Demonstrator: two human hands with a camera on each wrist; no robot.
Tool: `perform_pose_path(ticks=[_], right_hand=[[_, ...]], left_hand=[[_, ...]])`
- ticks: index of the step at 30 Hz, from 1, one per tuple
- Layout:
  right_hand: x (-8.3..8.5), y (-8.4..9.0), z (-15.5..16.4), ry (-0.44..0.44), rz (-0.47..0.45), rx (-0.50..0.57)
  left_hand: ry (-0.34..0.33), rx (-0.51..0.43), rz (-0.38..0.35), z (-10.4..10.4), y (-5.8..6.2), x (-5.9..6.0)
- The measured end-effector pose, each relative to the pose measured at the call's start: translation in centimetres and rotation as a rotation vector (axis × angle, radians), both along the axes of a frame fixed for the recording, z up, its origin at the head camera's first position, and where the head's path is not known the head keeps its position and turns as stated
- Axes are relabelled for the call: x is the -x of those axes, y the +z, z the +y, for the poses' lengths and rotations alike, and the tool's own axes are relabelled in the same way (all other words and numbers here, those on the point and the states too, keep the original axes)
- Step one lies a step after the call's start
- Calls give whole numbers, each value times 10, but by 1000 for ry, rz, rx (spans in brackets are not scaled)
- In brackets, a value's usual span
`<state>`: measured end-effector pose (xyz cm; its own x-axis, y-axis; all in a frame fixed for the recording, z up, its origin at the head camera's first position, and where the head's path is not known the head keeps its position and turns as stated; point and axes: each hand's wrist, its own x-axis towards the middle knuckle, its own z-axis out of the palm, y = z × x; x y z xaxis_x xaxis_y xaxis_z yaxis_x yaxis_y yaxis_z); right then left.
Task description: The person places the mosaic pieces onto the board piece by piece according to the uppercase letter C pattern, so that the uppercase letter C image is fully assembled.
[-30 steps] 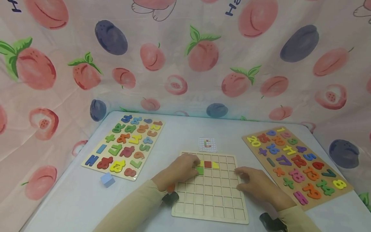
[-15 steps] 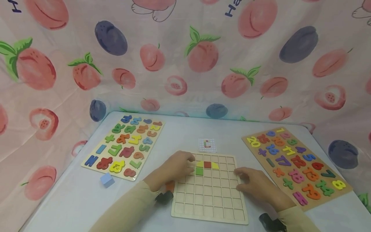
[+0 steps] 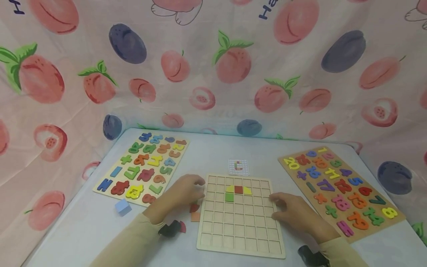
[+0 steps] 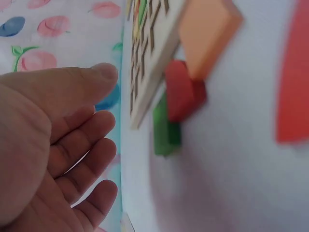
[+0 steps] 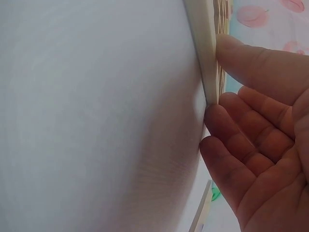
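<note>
A wooden grid board [image 3: 247, 222] lies flat in the middle. On its upper rows sit a red square [image 3: 238, 190], a yellow piece [image 3: 231, 189] on its left, another yellow piece [image 3: 247, 191] on its right, and a green square [image 3: 229, 197] below. My left hand [image 3: 185, 193], relaxed and holding nothing, is just left of the board, over loose pieces: an orange square [image 4: 207, 36], a red piece [image 4: 182, 92] and a green piece [image 4: 165, 128]. Along the board's right edge, my right hand [image 3: 293, 211] rests its thumb and fingertips, spread apart and loosely bent.
Behind the board is a small pattern card [image 3: 238, 167]. Number puzzle boards lie at left [image 3: 116, 159] and right [image 3: 337, 222]. A blue cube [image 3: 123, 207] stands near the left one. Another red piece [image 3: 182, 227] shows beside my left wrist. A fruit-print cloth [image 3: 213, 74] hangs behind.
My left hand has moved left off the board, away from the green square and the left yellow piece, uncovering loose pieces beside the board. My right hand has stayed in place.
</note>
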<state>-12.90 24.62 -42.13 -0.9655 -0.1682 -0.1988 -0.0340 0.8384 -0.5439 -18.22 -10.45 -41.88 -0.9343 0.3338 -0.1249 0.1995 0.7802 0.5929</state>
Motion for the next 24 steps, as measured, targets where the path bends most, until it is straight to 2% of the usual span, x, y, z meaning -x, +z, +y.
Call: perform_pose_path(ticks=[10, 17, 24], right_hand=[[0, -1, 0, 5, 1, 13], [0, 1, 1, 6, -7, 13], [0, 2, 0, 10, -8, 3]], left_hand=[[55, 11, -41, -22, -8, -10], [42, 15, -34, -29, -11, -15], [65, 13, -75, -32, -16, -18]])
